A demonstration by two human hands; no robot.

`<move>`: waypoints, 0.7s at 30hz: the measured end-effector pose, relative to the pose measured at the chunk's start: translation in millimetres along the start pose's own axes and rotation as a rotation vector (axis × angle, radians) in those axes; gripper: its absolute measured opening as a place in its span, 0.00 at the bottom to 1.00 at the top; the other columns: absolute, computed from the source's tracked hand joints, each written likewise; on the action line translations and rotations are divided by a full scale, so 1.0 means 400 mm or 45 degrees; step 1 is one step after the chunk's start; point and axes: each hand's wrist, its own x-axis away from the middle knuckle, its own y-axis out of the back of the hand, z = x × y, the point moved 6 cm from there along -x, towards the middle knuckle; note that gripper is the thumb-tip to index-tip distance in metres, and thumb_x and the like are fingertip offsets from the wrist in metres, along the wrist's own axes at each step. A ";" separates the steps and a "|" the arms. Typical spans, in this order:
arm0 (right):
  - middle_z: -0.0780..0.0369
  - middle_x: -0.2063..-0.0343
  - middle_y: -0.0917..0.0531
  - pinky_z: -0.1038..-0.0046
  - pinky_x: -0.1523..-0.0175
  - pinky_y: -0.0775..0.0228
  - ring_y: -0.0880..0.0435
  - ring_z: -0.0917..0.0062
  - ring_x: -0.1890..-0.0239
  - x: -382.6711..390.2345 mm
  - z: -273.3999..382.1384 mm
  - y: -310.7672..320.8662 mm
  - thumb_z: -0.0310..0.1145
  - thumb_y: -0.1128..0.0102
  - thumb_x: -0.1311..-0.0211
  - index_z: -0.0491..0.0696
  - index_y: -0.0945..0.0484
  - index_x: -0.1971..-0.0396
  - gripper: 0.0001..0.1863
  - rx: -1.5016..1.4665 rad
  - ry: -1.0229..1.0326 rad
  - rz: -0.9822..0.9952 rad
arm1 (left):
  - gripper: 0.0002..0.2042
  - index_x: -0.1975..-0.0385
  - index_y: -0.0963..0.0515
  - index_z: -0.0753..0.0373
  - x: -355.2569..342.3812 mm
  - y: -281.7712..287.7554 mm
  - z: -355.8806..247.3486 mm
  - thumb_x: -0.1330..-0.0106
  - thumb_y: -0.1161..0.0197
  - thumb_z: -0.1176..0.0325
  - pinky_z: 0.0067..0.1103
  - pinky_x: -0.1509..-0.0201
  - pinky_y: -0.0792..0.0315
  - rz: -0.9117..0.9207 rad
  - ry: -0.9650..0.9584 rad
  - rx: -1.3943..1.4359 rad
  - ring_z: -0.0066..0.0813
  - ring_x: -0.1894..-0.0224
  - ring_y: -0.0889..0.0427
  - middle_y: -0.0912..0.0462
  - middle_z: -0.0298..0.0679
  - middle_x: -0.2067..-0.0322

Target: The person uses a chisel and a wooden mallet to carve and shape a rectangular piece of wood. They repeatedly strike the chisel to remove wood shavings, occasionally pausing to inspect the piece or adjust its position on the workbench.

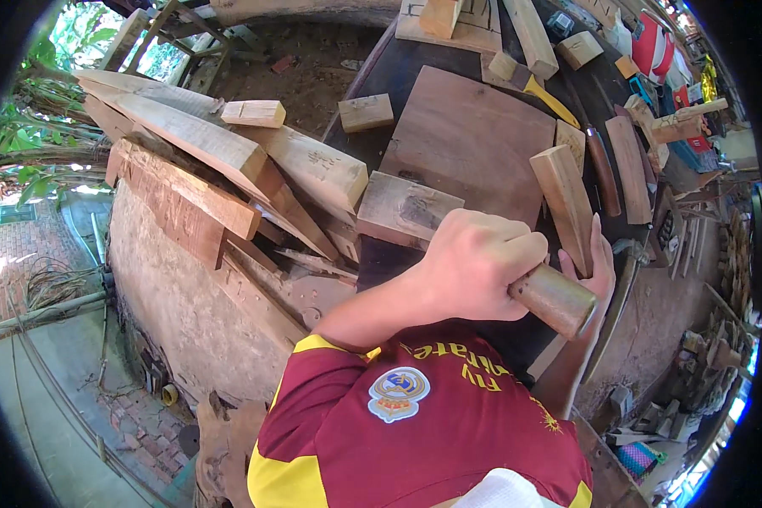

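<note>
My left hand (483,258) is closed round a thick brown cylindrical handle (554,300), whose blunt end sticks out toward the lower right. Whatever is at the handle's other end is hidden behind my fist. My right hand (597,258) is closed around the lower end of a tilted wooden block (563,199), thumb on one side and fingers along the other. The handle's end overlaps my right wrist in this view. Close to my left hand, a rough wooden block (409,207) lies at the near edge of a wide flat board (466,144).
Long timber beams (186,131) are stacked on the left. A small block (366,112) sits beside the board. To the right lie a yellow-handled tool (554,102), a brown curved handle (601,173) and a wooden strip (627,169). A red-and-white item (652,46) is at the far right.
</note>
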 end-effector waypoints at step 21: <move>0.47 0.48 0.23 0.58 0.41 0.33 0.26 0.49 0.44 0.009 -0.063 0.024 0.34 0.26 0.54 0.46 0.32 0.39 0.39 0.198 -0.283 0.179 | 0.11 0.84 0.30 0.61 -0.028 0.050 0.033 0.69 0.35 0.71 0.30 0.78 0.34 -0.147 0.191 0.093 0.46 0.81 0.27 0.30 0.43 0.86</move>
